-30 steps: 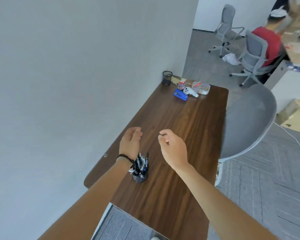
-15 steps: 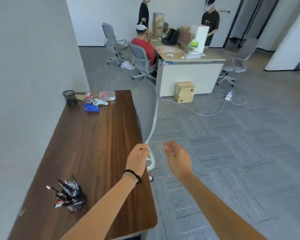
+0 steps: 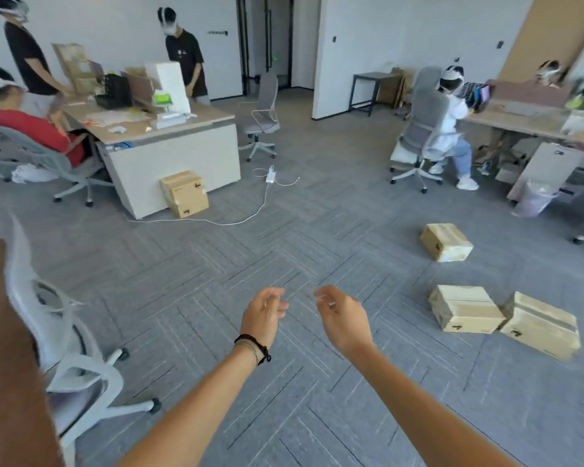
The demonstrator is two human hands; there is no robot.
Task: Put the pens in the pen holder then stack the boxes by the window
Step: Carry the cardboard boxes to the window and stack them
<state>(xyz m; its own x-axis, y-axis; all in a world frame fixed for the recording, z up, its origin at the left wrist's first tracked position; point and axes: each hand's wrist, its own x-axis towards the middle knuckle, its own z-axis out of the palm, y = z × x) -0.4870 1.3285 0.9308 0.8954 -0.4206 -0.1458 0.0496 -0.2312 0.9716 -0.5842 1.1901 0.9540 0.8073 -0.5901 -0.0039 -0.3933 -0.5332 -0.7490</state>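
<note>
Grey carpet [image 3: 284,237] — three boxes [image 3: 466,313] apart, right.

— The carpet [image 3: 284,237] is grey, lined in a herringbone pattern. The boxes [image 3: 466,313] right of the chair [image 3: 64,335] are pale tan cardboard.

— That chair is light grey. A black bracelet [image 3: 253,345] rings one wrist.

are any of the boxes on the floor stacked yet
No, the three loose boxes each lie directly on the carpet.
</note>
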